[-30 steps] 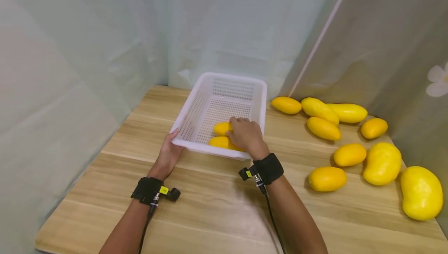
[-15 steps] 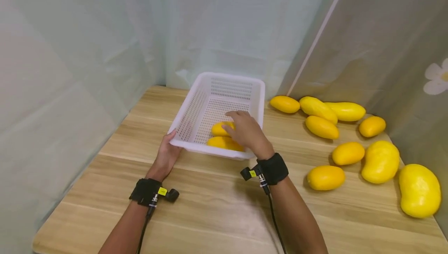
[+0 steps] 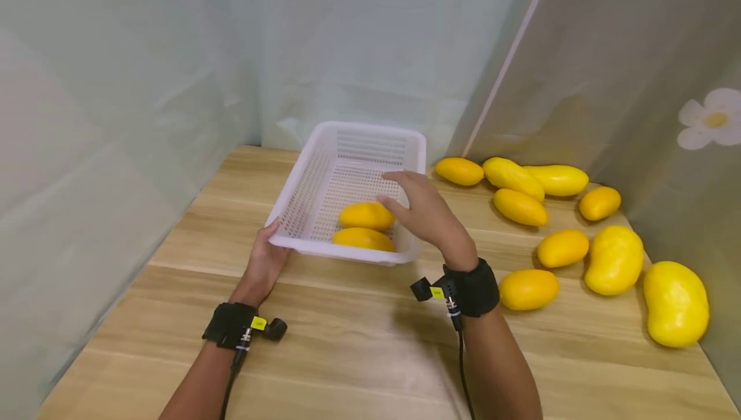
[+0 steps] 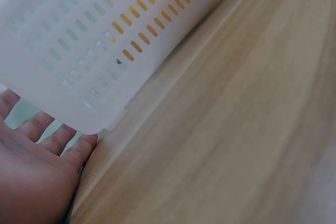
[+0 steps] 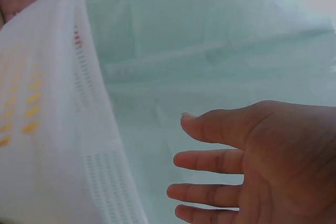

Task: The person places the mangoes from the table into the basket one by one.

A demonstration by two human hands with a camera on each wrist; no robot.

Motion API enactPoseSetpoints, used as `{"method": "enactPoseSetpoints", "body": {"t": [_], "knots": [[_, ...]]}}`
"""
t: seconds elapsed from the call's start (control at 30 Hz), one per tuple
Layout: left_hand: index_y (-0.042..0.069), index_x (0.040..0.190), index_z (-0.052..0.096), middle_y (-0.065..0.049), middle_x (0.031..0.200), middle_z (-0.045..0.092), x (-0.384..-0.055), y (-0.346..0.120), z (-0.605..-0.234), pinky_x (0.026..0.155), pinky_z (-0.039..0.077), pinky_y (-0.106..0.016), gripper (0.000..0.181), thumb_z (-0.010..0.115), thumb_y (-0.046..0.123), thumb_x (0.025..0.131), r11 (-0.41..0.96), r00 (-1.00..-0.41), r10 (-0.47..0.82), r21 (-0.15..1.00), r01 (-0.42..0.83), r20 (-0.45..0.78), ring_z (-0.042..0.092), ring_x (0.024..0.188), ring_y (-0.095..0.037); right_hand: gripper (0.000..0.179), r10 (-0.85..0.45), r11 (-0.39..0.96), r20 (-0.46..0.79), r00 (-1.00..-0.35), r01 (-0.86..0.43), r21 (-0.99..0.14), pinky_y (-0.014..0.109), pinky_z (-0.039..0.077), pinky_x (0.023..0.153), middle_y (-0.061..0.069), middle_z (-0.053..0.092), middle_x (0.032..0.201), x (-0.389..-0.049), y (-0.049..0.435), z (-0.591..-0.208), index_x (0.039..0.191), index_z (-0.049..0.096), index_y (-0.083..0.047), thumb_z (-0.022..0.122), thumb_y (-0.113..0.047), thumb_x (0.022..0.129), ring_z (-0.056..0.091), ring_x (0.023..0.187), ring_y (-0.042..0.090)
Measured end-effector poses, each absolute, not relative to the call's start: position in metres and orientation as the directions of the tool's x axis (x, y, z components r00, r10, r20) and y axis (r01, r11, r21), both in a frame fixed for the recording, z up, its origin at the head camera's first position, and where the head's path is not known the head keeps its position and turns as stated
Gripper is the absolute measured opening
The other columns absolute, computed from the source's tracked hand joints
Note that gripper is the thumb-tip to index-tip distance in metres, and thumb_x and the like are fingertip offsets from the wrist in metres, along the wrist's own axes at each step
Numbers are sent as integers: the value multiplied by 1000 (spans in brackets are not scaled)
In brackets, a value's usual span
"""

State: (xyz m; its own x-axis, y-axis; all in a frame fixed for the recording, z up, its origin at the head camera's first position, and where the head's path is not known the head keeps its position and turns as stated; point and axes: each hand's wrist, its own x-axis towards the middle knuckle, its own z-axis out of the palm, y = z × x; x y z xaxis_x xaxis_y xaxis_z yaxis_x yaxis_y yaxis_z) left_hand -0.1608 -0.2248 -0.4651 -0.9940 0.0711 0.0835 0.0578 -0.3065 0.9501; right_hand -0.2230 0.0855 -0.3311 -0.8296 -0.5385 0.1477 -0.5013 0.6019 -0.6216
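A white plastic basket (image 3: 324,248) with slotted walls stands on the wooden table. Two yellow mangoes lie side by side at its near end, one mango (image 3: 366,216) behind the other mango (image 3: 362,238). My left hand (image 3: 265,264) holds the basket's near left corner, thumb at the rim and fingers along the outside. In the left wrist view those fingers (image 4: 80,149) reach behind the slotted wall. Over the basket's right side hovers my right hand (image 3: 425,209), its fingers spread and holding nothing. The right wrist view shows the same hand's thumb and fingers apart, beside the basket wall.
Several more mangoes lie on the table (image 3: 347,343) to the right, including an orange-yellow mango (image 3: 529,289) near my right wrist and a large mango (image 3: 676,304) by the right edge. Pale curtains (image 3: 370,40) hang close behind the table. Cables run down along both forearms.
My right hand has let go of the mango in the basket, opened, and drawn up and to the right. The left hand keeps its hold on the corner. The head view has shifted slightly.
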Motion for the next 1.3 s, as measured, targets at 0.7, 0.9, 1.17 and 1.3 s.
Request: {"method": "enactPoseSetpoints", "body": {"t": [0.7,0.9,1.17,1.3], "knots": [[26,163,19,-1,168,17,-157,-232,-467,120,14,-40,63,29,50,105,-281,-996,56,958,47,65,18,151,-24,60,-428,570,218,-877,-449,-688,51,27,117,15,40,157,-222,128,-316,154,40,-7,60,-32,103,35,145,32],[26,163,20,-2,168,18,-158,-231,-468,120,16,-38,63,28,50,105,-279,-996,56,959,51,69,21,150,-23,59,-381,580,219,-898,-417,-700,54,29,116,16,42,156,-232,147,-320,153,41,-5,59,-32,103,36,144,33],[22,163,19,-6,167,18,-160,-232,-470,115,21,-32,63,28,48,106,-299,-995,59,952,62,84,22,148,-23,59,-251,609,161,-954,-285,-740,56,32,113,19,45,153,-241,185,-322,153,42,-11,56,-39,104,38,142,38],[22,163,19,-8,167,19,-160,-232,-471,115,21,-33,64,28,49,106,-306,-995,58,950,62,84,24,147,-23,63,-192,625,119,-974,-215,-751,60,31,112,20,42,156,-246,204,-327,156,37,-13,54,-44,104,34,145,40]]}}
